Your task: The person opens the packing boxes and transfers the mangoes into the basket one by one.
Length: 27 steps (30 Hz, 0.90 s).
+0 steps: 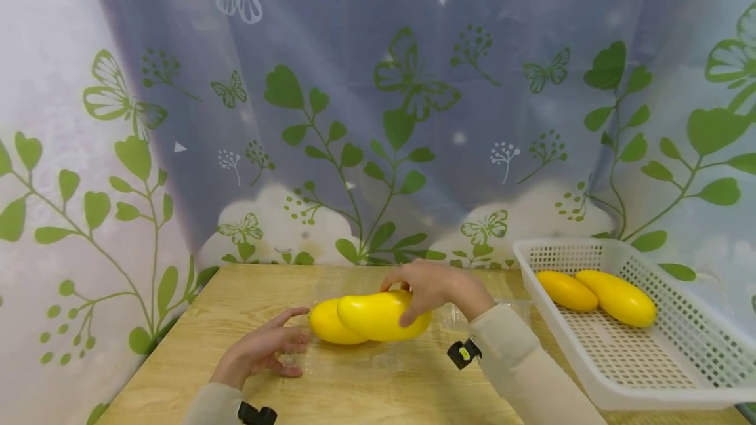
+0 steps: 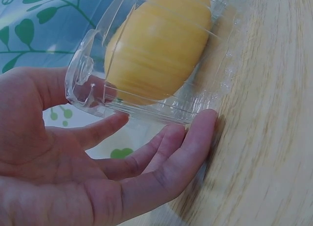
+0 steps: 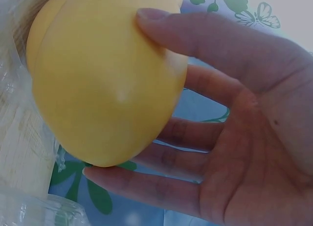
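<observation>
My right hand (image 1: 434, 287) grips a smooth yellow mango (image 1: 378, 315) by its right end, thumb on the near side and fingers on the far side. That mango overlaps a second yellow mango (image 1: 332, 323) at its left. In the left wrist view the second mango (image 2: 161, 45) lies inside a clear plastic container (image 2: 88, 84). My left hand (image 1: 262, 349) holds this container at its left end, with fingers and thumb around the edge. From the right wrist view, the gripped mango (image 3: 107, 84) hides most of the one behind it.
A white perforated basket (image 1: 644, 366) stands at the right with two more yellow mangoes (image 1: 617, 297) in it. Another clear plastic piece (image 1: 455, 315) lies behind my right wrist on the wooden table (image 1: 207, 307). A patterned curtain (image 1: 331, 38) hangs behind.
</observation>
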Each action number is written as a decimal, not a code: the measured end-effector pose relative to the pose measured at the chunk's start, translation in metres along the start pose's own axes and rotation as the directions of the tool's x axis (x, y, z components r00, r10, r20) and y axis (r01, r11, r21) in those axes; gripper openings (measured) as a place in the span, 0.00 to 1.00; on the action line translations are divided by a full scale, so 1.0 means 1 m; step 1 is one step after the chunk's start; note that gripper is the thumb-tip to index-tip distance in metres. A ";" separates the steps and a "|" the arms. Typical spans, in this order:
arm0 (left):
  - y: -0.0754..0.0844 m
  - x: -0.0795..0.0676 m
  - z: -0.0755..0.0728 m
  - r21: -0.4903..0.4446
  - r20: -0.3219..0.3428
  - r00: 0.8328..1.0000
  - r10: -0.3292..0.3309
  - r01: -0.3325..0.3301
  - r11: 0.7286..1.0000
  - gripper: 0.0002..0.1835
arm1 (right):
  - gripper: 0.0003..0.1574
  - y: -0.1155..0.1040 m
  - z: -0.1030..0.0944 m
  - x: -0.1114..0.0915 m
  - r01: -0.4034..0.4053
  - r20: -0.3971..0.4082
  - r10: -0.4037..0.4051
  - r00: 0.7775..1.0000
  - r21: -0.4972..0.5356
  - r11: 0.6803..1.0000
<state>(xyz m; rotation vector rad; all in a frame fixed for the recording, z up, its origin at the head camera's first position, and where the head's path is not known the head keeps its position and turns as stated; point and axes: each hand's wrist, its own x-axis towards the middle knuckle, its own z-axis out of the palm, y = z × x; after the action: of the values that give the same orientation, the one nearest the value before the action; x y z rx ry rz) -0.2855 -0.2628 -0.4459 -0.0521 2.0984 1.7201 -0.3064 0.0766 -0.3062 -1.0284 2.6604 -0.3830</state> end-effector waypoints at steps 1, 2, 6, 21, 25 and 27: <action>-0.001 0.000 0.000 0.000 0.000 1.000 0.002 -0.002 1.000 0.37 | 0.37 0.000 0.000 0.000 0.006 0.001 -0.006 1.000 -0.001 1.000; -0.001 0.000 0.000 -0.001 0.000 1.000 0.003 -0.003 1.000 0.37 | 0.37 0.000 -0.001 0.000 0.009 0.000 -0.009 1.000 -0.001 1.000; -0.001 0.001 0.000 0.000 0.002 1.000 0.010 -0.010 1.000 0.37 | 0.38 0.002 -0.004 -0.003 0.019 -0.004 -0.019 1.000 0.004 1.000; -0.001 0.000 0.000 0.008 -0.009 1.000 0.001 -0.001 1.000 0.37 | 0.38 0.009 -0.016 -0.016 -0.004 -0.018 0.004 1.000 -0.003 1.000; -0.001 -0.001 0.000 0.004 -0.005 1.000 0.005 -0.005 1.000 0.37 | 0.39 0.011 -0.019 -0.020 -0.019 -0.005 0.019 1.000 0.006 1.000; -0.001 -0.001 0.000 0.002 -0.005 1.000 0.005 -0.005 1.000 0.37 | 0.39 0.011 -0.021 -0.022 -0.025 0.002 0.025 1.000 0.015 1.000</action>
<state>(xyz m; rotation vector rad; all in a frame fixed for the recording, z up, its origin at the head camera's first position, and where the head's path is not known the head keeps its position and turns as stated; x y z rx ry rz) -0.2847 -0.2635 -0.4463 -0.0499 2.1055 1.7225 -0.3051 0.1024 -0.2867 -0.9891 2.6619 -0.3966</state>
